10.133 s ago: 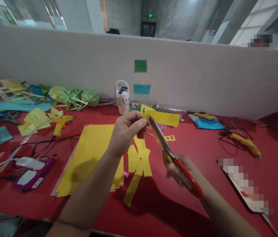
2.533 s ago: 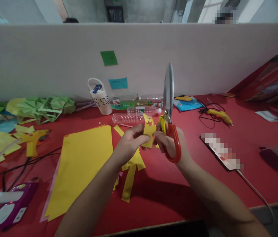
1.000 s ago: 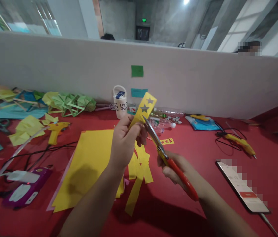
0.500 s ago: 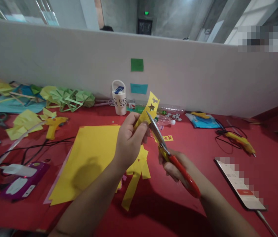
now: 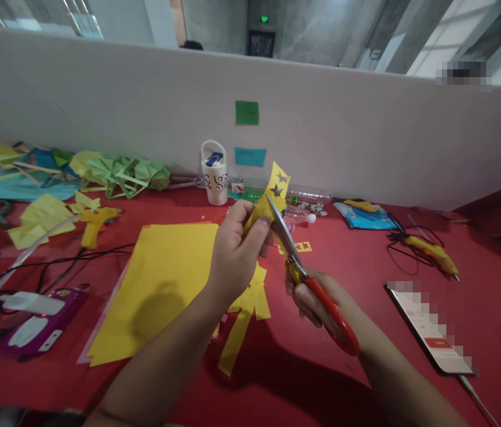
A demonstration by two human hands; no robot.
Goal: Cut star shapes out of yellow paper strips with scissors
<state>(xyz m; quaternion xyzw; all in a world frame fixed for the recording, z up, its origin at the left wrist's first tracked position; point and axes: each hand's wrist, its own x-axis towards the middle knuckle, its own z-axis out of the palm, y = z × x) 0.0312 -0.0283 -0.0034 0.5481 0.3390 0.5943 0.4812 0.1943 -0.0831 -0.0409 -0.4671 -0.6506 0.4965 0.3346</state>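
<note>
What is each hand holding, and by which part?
The left hand pinches the yellow paper strip with star-shaped holes below those holes; the right hand grips the red-handled metal scissors by the handles.

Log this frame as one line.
left hand: pinching star-cut yellow paper strip | right hand: holding red-handled scissors, blades at strip | nearby: yellow paper stack, white tumbler

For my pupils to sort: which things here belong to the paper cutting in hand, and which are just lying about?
In the job:
scissors, in the right hand
yellow star strip, in the left hand
probably the loose yellow strips and yellow sheets

Apparently just lying about:
white cup
phone
plastic bottles
blue packet
purple power strip
</note>
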